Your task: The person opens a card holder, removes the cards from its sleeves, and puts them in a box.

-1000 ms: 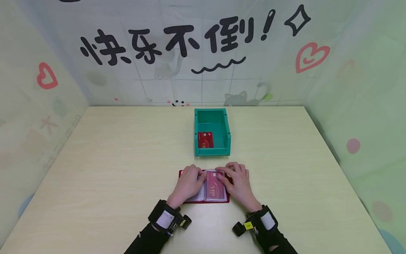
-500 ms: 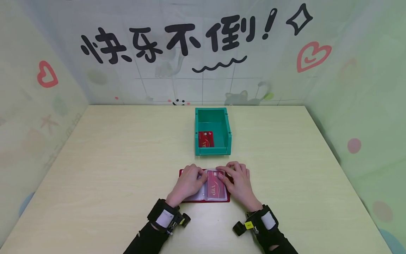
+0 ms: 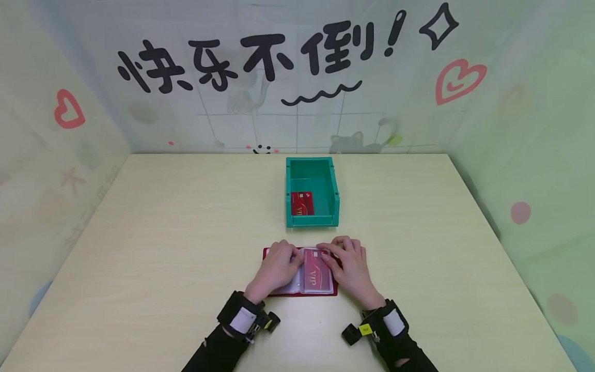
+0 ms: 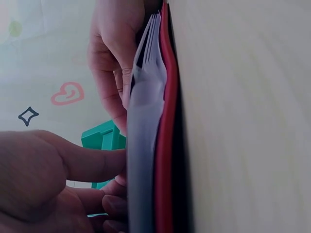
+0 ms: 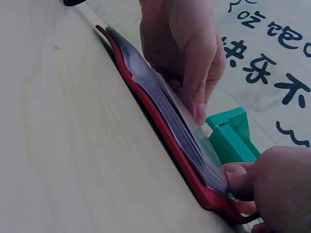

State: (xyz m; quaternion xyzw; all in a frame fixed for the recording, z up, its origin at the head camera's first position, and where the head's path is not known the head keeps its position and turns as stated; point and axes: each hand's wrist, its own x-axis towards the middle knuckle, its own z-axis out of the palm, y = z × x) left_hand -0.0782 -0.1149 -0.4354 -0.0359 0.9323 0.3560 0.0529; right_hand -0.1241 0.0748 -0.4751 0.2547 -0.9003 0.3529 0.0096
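Observation:
A red card holder (image 3: pixel 303 295) lies spread on the table with its clear plastic sleeves (image 5: pixel 167 109) facing up. In the head view a pink-red VIP card (image 3: pixel 316 274) shows on the right-hand page, seen through the plastic. My left hand (image 3: pixel 277 266) lies over the left page, its thumb and fingers holding the sleeves near the middle fold. At the upper right corner, my right hand (image 3: pixel 348 266) grips the holder, thumb on the sleeve over the card and index finger at the top edge. My left hand covers most of the left page.
Behind the holder stands a green bin (image 3: pixel 312 221) with a red VIP card (image 3: pixel 302 203) lying inside at its front left. Printed cloth walls (image 3: pixel 525 129) border the pale wooden table (image 3: pixel 186 217) at the back and sides.

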